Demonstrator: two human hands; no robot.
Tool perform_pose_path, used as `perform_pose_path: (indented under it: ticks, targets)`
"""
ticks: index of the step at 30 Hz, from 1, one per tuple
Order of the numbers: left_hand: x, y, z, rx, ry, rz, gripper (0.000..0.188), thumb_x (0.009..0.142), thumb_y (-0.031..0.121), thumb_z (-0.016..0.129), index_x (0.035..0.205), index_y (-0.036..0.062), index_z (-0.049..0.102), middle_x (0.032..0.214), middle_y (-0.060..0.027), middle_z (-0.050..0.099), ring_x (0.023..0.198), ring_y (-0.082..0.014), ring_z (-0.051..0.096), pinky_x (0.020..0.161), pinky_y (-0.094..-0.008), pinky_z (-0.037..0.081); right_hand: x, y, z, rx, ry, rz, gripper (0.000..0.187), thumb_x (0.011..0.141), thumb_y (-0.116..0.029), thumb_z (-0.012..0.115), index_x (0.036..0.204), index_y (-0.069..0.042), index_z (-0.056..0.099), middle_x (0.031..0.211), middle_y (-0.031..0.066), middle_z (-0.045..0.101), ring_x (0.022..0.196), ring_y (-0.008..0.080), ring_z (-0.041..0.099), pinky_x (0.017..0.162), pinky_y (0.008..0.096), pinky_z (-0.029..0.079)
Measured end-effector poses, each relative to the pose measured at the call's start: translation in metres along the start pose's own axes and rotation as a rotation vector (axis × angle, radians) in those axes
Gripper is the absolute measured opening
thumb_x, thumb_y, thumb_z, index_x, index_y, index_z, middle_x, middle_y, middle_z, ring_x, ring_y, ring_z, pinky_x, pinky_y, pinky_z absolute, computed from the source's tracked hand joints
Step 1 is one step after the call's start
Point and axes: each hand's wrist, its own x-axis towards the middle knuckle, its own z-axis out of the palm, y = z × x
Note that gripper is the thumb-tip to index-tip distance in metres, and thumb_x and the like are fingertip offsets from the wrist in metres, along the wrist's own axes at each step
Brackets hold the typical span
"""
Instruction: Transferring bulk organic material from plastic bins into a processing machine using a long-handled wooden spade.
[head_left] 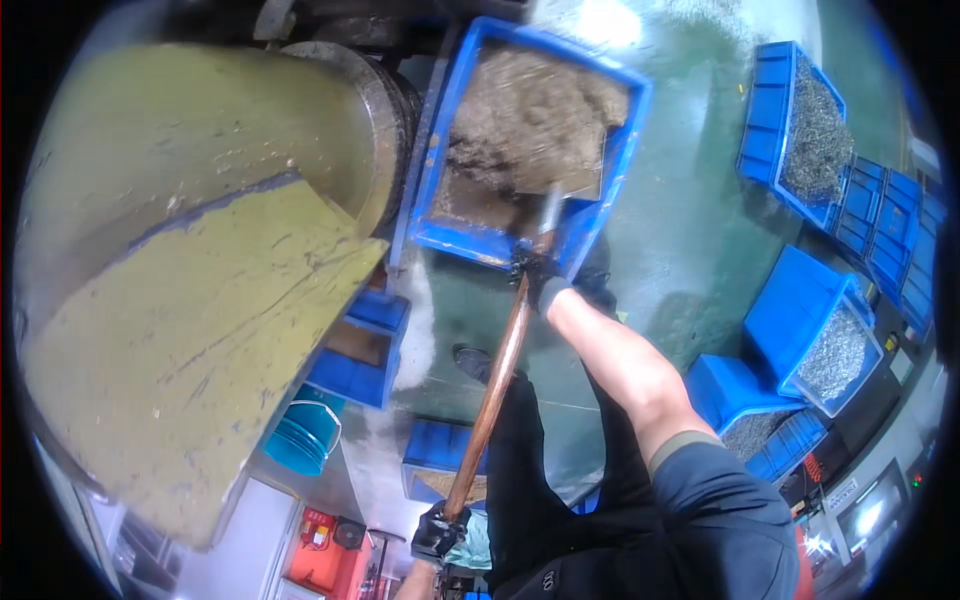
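Both my black-gloved hands are wrapped round the long wooden handle of a shovel (492, 410). My left hand (440, 533) grips its upper end, low in the view. Farther forward, my right hand (537, 268) is closed near the metal socket, with that arm stretched out. The shovel's blade is down inside a blue plastic crate (640, 120), partly under a heap of brownish, loose granular material (540, 105). Motion blurs the heap, so its grains cannot be made out. On the crate's near side some of the bottom shows, with a thinner layer of material.
A big yellow-green round tub (240, 110) with a flat sloping panel (200, 350) fills the left. Blue crates of small metallic-looking pieces (815, 135) line the right. A teal bucket (303, 437) and more blue crates (345, 375) stand below the panel. The green floor (690, 230) looks wet.
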Motion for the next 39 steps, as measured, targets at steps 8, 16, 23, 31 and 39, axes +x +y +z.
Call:
perform_pose_path:
  ticks: [8, 16, 23, 31, 39]
  targets:
    - [-0.022, -0.08, -0.008, 0.092, 0.239, -0.031, 0.021, 0.084, 0.026, 0.064, 0.086, 0.0052, 0.064, 0.061, -0.0051, 0.064, 0.054, -0.0202, 0.062, 0.054, -0.033, 0.05, -0.08, 0.042, 0.004, 0.025, -0.07, 0.102, 0.016, 0.092, -0.019, 0.047, 0.082, -0.011, 0.056, 0.063, 0.0035, 0.054, 0.05, 0.0191, 0.051, 0.045, 0.033, 0.043]
    - [-0.022, -0.085, -0.011, 0.734, 0.469, 0.181, 0.021, 0.079, 0.03, 0.064, 0.08, 0.009, 0.064, 0.062, -0.0104, 0.063, 0.056, -0.0281, 0.063, 0.055, -0.0389, 0.049, -0.097, 0.064, -0.015, -0.057, -0.097, 0.05, 0.01, 0.086, -0.015, 0.053, 0.088, -0.008, 0.06, 0.072, 0.0057, 0.06, 0.053, 0.0203, 0.055, 0.049, 0.0364, 0.047]
    - [0.029, -0.158, -0.036, 0.707, 0.632, 0.278, 0.018, 0.073, 0.024, 0.066, 0.085, 0.0106, 0.063, 0.068, -0.0143, 0.064, 0.062, -0.0342, 0.063, 0.056, -0.0411, 0.05, -0.089, 0.069, 0.002, -0.11, -0.236, 0.017, 0.013, 0.081, -0.01, 0.056, 0.094, -0.007, 0.058, 0.069, 0.0026, 0.053, 0.056, 0.0159, 0.051, 0.054, 0.0304, 0.049]
    - [0.054, -0.184, -0.028, 0.738, 0.719, 0.215, 0.029, 0.07, 0.024, 0.071, 0.096, 0.0126, 0.065, 0.078, -0.0132, 0.068, 0.073, -0.0333, 0.066, 0.065, -0.0432, 0.053, -0.09, 0.068, 0.014, -0.152, -0.364, 0.037, 0.014, 0.085, -0.01, 0.051, 0.098, -0.009, 0.057, 0.071, 0.0019, 0.051, 0.056, 0.015, 0.05, 0.052, 0.0287, 0.046]
    - [0.041, -0.145, 0.0, 0.715, 0.733, 0.213, 0.022, 0.078, 0.026, 0.064, 0.092, 0.0096, 0.063, 0.079, -0.0176, 0.066, 0.075, -0.0373, 0.064, 0.068, -0.0454, 0.05, -0.093, 0.051, 0.018, -0.163, -0.464, 0.031, 0.008, 0.086, -0.011, 0.053, 0.094, -0.013, 0.056, 0.073, -0.0032, 0.052, 0.057, 0.0111, 0.05, 0.051, 0.0274, 0.045]
